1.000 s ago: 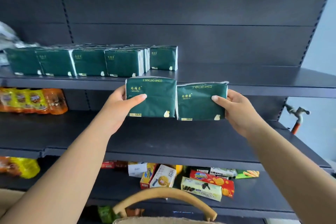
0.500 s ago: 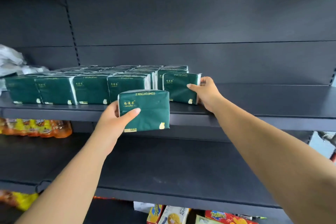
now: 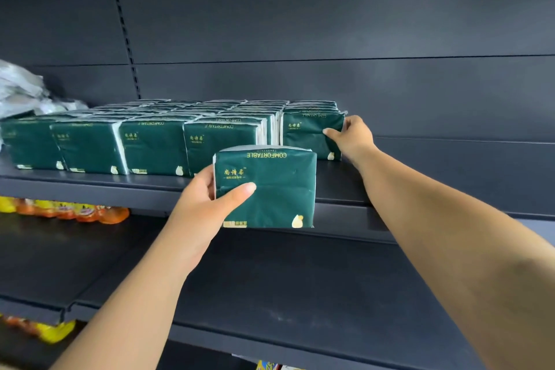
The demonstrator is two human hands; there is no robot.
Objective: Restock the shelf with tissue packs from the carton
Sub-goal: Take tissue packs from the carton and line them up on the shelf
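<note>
Several dark green tissue packs stand in rows on the upper shelf. My left hand grips one green pack by its left side and holds it upright in front of the shelf edge. My right hand holds another pack by its right edge; that pack stands on the shelf at the right end of the rows, against the packs behind it. The carton is out of view.
The upper shelf is bare to the right of the packs. Crumpled clear plastic lies at its far left. Orange and yellow snack bags sit on the dark middle shelf at the left.
My right hand has pushed its pack back against the row at the right end. My left hand has lifted its pack up to the shelf edge. The view has tilted up.
</note>
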